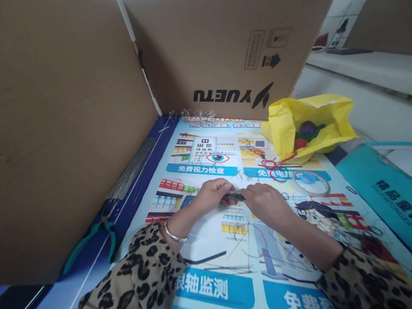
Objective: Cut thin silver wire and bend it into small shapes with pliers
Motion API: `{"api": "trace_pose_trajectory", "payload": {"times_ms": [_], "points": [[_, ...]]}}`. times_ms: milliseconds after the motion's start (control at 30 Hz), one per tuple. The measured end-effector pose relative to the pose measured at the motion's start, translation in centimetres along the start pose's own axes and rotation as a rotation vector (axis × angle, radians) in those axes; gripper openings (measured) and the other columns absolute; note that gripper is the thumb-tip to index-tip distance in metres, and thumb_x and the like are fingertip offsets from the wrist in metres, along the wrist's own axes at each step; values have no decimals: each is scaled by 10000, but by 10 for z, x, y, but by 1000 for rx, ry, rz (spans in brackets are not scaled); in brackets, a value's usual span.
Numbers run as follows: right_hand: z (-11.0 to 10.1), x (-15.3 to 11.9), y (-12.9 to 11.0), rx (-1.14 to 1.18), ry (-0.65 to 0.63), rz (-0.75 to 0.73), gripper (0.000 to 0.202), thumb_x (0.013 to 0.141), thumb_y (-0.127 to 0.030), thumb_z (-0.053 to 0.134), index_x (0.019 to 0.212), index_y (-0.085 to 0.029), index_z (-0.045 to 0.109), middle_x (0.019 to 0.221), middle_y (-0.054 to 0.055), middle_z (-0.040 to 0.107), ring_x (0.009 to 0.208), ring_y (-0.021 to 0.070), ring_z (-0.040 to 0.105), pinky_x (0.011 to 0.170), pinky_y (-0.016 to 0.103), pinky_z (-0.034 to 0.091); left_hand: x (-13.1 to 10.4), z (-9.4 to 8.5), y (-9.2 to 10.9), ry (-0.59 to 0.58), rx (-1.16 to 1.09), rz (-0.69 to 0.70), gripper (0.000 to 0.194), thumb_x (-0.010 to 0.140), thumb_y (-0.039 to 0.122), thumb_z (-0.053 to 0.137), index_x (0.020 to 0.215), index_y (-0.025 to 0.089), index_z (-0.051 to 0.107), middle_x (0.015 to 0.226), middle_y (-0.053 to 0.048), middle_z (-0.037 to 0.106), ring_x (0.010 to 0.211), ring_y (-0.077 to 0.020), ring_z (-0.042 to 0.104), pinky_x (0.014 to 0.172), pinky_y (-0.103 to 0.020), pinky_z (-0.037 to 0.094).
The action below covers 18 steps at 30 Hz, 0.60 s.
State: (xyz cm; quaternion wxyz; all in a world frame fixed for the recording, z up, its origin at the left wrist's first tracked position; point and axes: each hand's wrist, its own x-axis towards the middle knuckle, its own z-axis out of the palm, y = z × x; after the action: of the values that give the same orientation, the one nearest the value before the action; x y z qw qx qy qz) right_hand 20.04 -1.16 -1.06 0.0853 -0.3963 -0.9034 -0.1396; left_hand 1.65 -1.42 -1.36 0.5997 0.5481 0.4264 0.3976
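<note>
Both hands meet over the middle of a printed poster (214, 284). A small dark object (235, 197) sits between them, its kind unclear at this size. Closed fingers of my left hand (213, 194) pinch its left end. My right hand (266, 201), also closed, grips the right end, hiding part of it. Thin wires (238, 231) lie loosely on the poster beneath and around my hands. Just beyond them are more fine looped wires (246, 173). Red cord (277, 168) lies past my right hand, with a round tape-like ring (326, 190) beside it.
Cardboard panels (55, 118) wall off the left and back. Teal-handled pliers (111, 239) and a bundle of thin wires (129, 171) lie left. At the right stand an open yellow bag (329, 104) holding yarn-like balls (307, 128) and a teal box (380, 203).
</note>
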Motion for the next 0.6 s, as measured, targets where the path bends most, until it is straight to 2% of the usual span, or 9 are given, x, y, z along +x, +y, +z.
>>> {"api": "trace_pose_trajectory", "payload": {"times_ms": [267,600], "points": [[2,0,0,10,54,11,109,787,-152,507,790,-181,613,681,27,583,675,154,485,625,291,256,1,1,-1,30,25,18,366,767,482,525,793,120,576,624,-56,638,521,-118,596,498,-211,469],[5,2,2,71,84,62,113,763,-174,516,813,-187,617,775,46,588,811,179,464,737,299,272,2,5,3,208,-15,-11,245,738,375,557,759,132,578,725,-33,625,581,-114,595,497,-206,478]]}}
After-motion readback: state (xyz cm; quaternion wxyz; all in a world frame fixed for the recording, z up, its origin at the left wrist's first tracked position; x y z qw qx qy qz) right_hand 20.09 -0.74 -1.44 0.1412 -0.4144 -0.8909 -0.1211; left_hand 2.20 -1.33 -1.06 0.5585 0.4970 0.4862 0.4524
